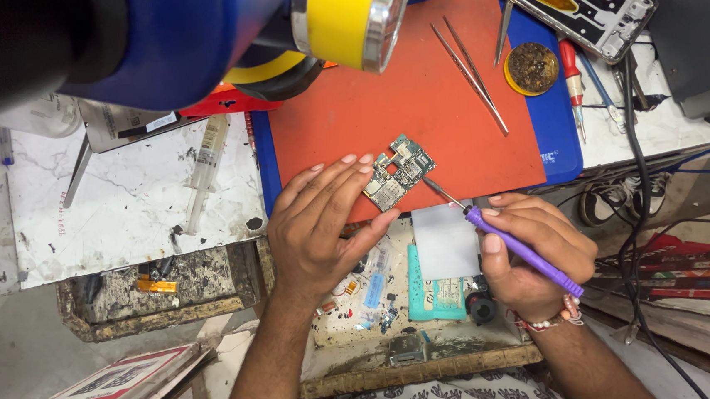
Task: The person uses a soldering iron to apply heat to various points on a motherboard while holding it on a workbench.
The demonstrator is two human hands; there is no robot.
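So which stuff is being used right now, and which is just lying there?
In use:
left hand
small green circuit board
right hand
purple-handled metal-tipped tool
orange mat

Lying about:
long metal tweezers
clear plastic syringe
round tin of brass wool
red-handled screwdriver

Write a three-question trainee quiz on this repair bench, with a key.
1. True or false: the left hand steadies the circuit board.
2. The right hand holds: A) tweezers B) a purple-handled tool C) a syringe.
3. What colour is the mat under the board?

Key: 1 true. 2 B. 3 orange-red; the tweezers and syringe lie untouched.
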